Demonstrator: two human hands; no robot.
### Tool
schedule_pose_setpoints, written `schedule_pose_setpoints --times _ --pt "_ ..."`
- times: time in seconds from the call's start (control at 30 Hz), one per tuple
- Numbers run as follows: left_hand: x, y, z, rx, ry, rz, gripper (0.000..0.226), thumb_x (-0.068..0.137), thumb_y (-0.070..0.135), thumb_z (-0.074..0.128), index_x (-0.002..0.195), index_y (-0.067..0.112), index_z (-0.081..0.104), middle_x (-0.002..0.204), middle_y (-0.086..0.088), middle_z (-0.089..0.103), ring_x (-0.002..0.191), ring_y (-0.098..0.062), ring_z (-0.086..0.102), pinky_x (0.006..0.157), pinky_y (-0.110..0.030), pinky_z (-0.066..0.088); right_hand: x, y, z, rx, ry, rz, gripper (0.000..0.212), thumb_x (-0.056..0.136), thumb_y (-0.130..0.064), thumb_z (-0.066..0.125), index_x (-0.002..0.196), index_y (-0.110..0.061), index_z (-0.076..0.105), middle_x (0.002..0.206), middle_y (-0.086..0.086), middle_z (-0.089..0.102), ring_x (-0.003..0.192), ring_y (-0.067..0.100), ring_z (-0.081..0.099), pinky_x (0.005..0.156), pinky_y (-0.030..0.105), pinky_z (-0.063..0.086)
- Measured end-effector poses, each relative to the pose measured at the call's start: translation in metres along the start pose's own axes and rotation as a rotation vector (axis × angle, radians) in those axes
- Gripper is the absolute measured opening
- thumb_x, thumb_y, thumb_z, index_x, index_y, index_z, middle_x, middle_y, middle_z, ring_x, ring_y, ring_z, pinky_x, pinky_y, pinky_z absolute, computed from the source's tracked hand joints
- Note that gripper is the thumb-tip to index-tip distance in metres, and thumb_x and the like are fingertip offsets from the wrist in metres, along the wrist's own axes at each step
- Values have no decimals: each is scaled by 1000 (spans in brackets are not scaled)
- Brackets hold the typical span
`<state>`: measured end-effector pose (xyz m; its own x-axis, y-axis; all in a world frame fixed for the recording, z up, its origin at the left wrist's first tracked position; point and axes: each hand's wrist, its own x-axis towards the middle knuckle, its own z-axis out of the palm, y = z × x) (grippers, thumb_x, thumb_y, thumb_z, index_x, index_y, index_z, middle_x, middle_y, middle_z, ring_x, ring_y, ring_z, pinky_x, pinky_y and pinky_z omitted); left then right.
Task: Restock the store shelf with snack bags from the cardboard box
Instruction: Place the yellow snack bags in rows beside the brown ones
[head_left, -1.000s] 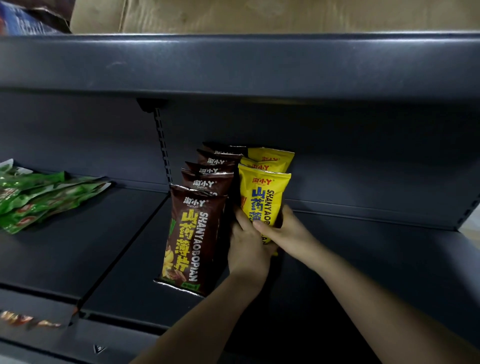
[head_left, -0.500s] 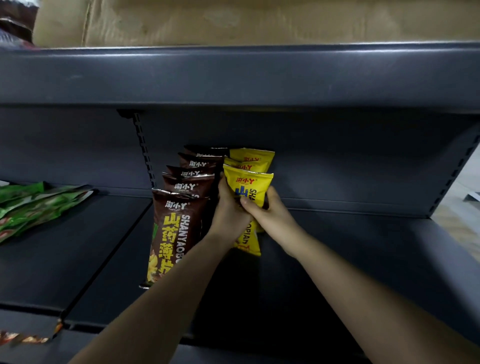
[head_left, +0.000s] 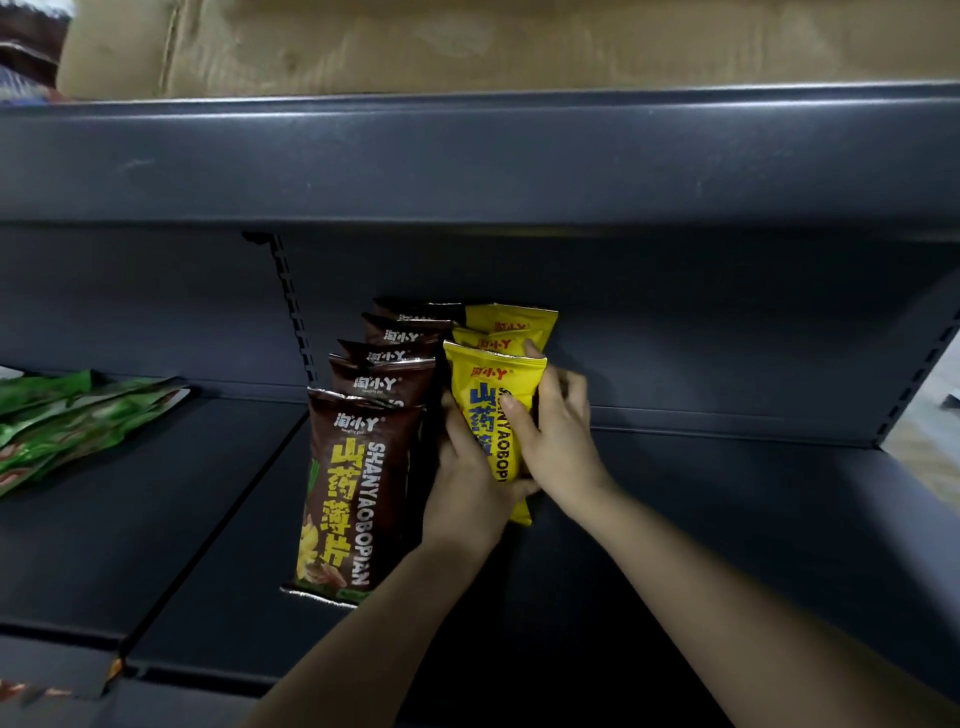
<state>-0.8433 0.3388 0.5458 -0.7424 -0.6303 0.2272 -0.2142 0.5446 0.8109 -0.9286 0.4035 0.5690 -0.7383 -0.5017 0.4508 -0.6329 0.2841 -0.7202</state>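
A row of brown snack bags (head_left: 358, 488) stands upright on the dark shelf (head_left: 727, 519), several deep. Right of it stands a row of yellow snack bags, and both hands hold the front yellow bag (head_left: 493, 384). My left hand (head_left: 467, 483) grips its left lower side, between the two rows. My right hand (head_left: 556, 431) wraps its right edge, thumb across the front and fingertips reaching behind the bag's top. Two more yellow bags (head_left: 514, 322) stand behind it. The cardboard box (head_left: 467, 41) sits on the shelf above.
Green snack bags (head_left: 67, 415) lie flat on the neighbouring shelf section at the left. A slotted upright (head_left: 291, 306) divides the back panels. The upper shelf's front edge (head_left: 467, 150) overhangs the work area. Bare shelf stretches right of the yellow row.
My right hand slid from the front bag's front to its right edge, fingers now behind it. My left hand stayed at the bag's left side. The bag stands straighter in its row.
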Motion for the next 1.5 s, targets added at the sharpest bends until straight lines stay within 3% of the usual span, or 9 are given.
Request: schedule_pose_setpoints --times 0.1,0.2,0.4,0.57,0.77,1.03,1.23,1.37,1.5 --pt "-5 -8 9 55 47 -55 111 65 26 83 145 8 9 138 -12 37 128 -26 42 97 -32 41 1 3 6 171 32 95 61 95 -37 51 146 -15 27 139 9 36 130 20 37 99 23 31" --pt "-5 -10 10 57 46 -64 107 66 24 83 144 8 12 137 -10 39 127 -24 43 98 -30 40 9 -1 10 188 75 144 39 98 -35 44 122 -6 50 119 12 49 112 22 51 84 26 38" --pt "-8 -6 6 107 14 -80 110 69 29 81 146 8 6 141 -11 35 129 -24 40 99 -28 37 25 -10 4 46 -12 181 48 98 -44 37 121 -4 52 121 15 54 109 29 55 84 36 44" --pt "-24 6 1 248 -13 -102 107 79 43 69 146 -1 -1 145 -18 24 134 -32 32 106 -32 30 10 -7 -17 70 -70 234 44 95 -43 48 119 -6 54 117 11 63 107 27 60 82 31 46" --pt "-68 23 3 270 145 140 76 88 9 51 146 -8 5 148 -26 17 141 -37 16 117 -39 18 -37 -7 -54 71 -67 226 28 95 -23 53 116 -7 61 110 8 66 103 21 61 76 21 38" --pt "-130 58 26 342 147 307 65 72 25 28 124 -6 50 115 -26 52 107 -44 49 95 -47 43 -133 -4 -146 150 -183 142 22 97 -15 48 112 -18 63 100 -11 61 84 -2 56 76 14 45" --pt "-202 89 58 326 113 509 36 79 4 39 107 5 62 102 -14 61 94 -33 54 80 -38 43 -216 12 -210 229 -227 151 27 95 -4 44 97 -24 61 89 -12 63 86 8 61 80 22 49" --pt "-259 90 95 245 -43 616 34 77 7 38 100 7 64 96 -11 62 87 -28 56 72 -33 47 -281 43 -235 240 -242 209 29 95 -6 47 88 -30 61 78 -10 64 70 5 58 71 26 49" --pt "-298 74 136 231 -266 525 35 76 8 38 96 9 67 96 -8 66 91 -29 61 69 -35 53 -337 88 -247 134 -268 351 24 95 -10 46 90 -25 64 75 -10 63 70 10 59 71 29 49"
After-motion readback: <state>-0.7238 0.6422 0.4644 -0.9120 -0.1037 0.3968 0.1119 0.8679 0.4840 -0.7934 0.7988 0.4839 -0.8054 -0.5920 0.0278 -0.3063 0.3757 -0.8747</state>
